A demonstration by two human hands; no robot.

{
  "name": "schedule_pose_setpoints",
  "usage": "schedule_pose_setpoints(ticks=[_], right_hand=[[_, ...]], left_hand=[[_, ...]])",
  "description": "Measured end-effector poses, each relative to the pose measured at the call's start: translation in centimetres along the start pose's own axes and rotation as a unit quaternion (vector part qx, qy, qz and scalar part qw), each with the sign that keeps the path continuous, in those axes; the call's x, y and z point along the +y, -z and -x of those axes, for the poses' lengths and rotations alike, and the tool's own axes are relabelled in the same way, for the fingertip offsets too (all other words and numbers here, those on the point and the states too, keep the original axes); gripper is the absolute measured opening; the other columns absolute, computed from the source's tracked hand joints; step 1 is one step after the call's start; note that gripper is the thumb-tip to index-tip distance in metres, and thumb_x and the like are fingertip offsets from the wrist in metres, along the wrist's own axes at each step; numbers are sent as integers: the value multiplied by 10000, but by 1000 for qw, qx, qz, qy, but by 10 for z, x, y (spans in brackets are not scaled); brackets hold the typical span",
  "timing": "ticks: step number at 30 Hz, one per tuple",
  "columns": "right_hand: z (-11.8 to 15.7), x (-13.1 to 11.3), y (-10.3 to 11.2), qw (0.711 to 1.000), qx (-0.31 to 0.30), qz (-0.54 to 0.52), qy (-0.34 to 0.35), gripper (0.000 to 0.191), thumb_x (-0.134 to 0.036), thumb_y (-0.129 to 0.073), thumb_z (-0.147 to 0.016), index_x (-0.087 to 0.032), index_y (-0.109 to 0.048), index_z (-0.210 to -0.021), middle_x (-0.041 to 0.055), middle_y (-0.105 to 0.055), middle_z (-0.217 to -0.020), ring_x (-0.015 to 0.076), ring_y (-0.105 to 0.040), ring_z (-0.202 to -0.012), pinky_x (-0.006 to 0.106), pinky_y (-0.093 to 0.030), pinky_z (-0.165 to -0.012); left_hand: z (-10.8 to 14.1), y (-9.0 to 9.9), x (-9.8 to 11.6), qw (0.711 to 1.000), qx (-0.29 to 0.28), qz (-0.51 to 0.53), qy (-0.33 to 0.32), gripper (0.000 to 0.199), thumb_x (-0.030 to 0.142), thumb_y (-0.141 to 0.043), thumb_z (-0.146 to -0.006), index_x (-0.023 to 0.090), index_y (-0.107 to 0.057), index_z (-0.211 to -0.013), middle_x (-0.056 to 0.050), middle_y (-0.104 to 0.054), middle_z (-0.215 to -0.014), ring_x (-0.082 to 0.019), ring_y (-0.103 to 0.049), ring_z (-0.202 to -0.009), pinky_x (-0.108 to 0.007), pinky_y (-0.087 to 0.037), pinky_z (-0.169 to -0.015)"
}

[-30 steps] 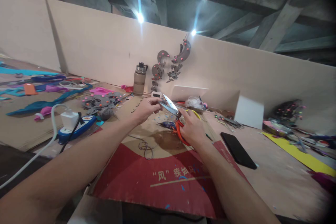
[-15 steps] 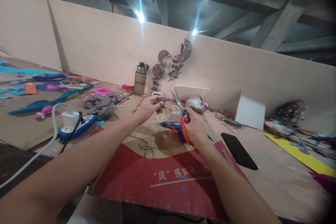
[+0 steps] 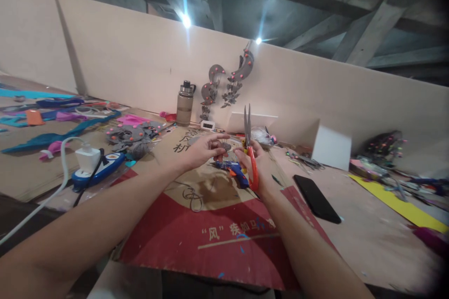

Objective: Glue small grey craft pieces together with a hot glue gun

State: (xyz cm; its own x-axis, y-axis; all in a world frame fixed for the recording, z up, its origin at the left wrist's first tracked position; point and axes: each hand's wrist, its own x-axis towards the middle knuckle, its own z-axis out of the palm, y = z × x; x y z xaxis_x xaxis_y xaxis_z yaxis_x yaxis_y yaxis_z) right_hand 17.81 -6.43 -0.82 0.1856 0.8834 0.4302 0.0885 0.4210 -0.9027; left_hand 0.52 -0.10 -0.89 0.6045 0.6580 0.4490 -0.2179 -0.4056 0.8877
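My left hand (image 3: 201, 152) is closed in a pinch on a small grey piece (image 3: 227, 146), which looks like felt. In my right hand (image 3: 263, 173) are scissors (image 3: 248, 126) with red handles, their blades pointing up and slightly apart. The right fingertips come close to the grey piece; whether they touch it I cannot tell. Below both hands a blue glue gun (image 3: 238, 175) lies on a red and tan cardboard sheet (image 3: 168, 238). A loop of thin grey cord (image 3: 192, 198) rests on the cardboard, nearer to me.
A black phone (image 3: 316, 198) lies to the right. On the left are a blue power strip (image 3: 100, 170) with a white plug and a pile of grey felt shapes (image 3: 129, 134). A bottle (image 3: 184, 105) stands by the partition, where grey decorations (image 3: 242, 67) hang.
My right hand has turned the scissors from leaning left to upright. Its fingers have moved nearer the left hand, which has shifted slightly right and lower with the grey piece.
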Motion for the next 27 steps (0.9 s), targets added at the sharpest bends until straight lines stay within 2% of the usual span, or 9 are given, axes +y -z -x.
schedule_pose_setpoints(ticks=[3, 6, 11, 13, 15, 18, 22, 24, 27], right_hand=[[5, -3, -4, 998, -36, -45, -5, 488, -358, -719, -646, -204, -523, -1064, -38, -583, -727, 62, -467, -507, 202, -407, -487], [9, -8, -6, 994, -62, -88, 4, 407, -335, -687, -684, -221, -518, -1037, -48, -579, -726, 62, -466, -510, 199, -405, -476], [10, -10, -5, 989, -97, -107, 20, 432, -298, -676, -705, -268, -494, -1096, -28, -621, -885, 83, -553, -629, 217, -478, -552], [10, -10, -5, 990, -106, -94, 20, 445, -300, -691, -697, -262, -502, -1097, -22, -617, -872, 97, -582, -685, 222, -497, -589], [9, -8, -4, 992, -103, -76, 12, 446, -313, -702, -689, -253, -510, -1087, -32, -596, -814, 93, -578, -657, 219, -500, -576], [6, -4, -3, 995, -74, -60, -10, 439, -339, -698, -687, -245, -506, -1070, -56, -555, -741, 64, -500, -510, 200, -451, -454], [1, 3, 1, 998, -9, -60, -29, 399, -312, -710, -656, -234, -510, -993, -84, -503, -655, 37, -412, -432, 174, -372, -402], [0, 5, 2, 998, 2, -55, -39, 384, -313, -708, -651, -234, -516, -974, -88, -491, -637, 36, -402, -428, 173, -360, -403], [0, 4, 2, 998, 5, -42, -46, 401, -323, -706, -639, -237, -519, -984, -87, -495, -626, 43, -398, -418, 179, -350, -392]], left_hand=[[3, -6, -1, 999, -15, 30, 0, 567, 312, -683, -765, 164, -448, -1260, 12, -596, -662, -117, -571, -585, -235, -411, -568], [4, -10, 0, 991, -27, 127, 21, 650, 311, -715, -742, 190, -414, -1306, 6, -601, -678, -97, -549, -553, -216, -392, -543], [9, -14, 1, 951, -93, 277, 98, 710, 223, -746, -717, 203, -425, -1350, -20, -605, -685, -54, -480, -501, -179, -325, -494], [11, -15, 0, 938, -114, 302, 127, 686, 204, -727, -737, 206, -429, -1355, -25, -606, -692, -47, -476, -494, -173, -324, -489], [12, -15, 0, 930, -124, 313, 146, 650, 199, -700, -764, 214, -429, -1355, -29, -614, -712, -45, -492, -499, -169, -344, -500], [10, -15, -1, 939, -105, 290, 153, 543, 217, -658, -801, 196, -463, -1308, -51, -641, -758, -77, -564, -549, -188, -403, -538], [5, -14, -4, 958, -24, 245, 146, 292, 294, -631, -820, 108, -579, -1040, -97, -662, -806, -141, -641, -671, -231, -463, -609], [4, -15, -5, 962, -2, 231, 148, 285, 341, -633, -814, 88, -595, -941, -102, -664, -796, -147, -645, -680, -238, -469, -623], [3, -18, -4, 966, -7, 214, 147, 291, 361, -676, -774, 95, -594, -857, -83, -664, -761, -131, -633, -649, -222, -451, -597]])
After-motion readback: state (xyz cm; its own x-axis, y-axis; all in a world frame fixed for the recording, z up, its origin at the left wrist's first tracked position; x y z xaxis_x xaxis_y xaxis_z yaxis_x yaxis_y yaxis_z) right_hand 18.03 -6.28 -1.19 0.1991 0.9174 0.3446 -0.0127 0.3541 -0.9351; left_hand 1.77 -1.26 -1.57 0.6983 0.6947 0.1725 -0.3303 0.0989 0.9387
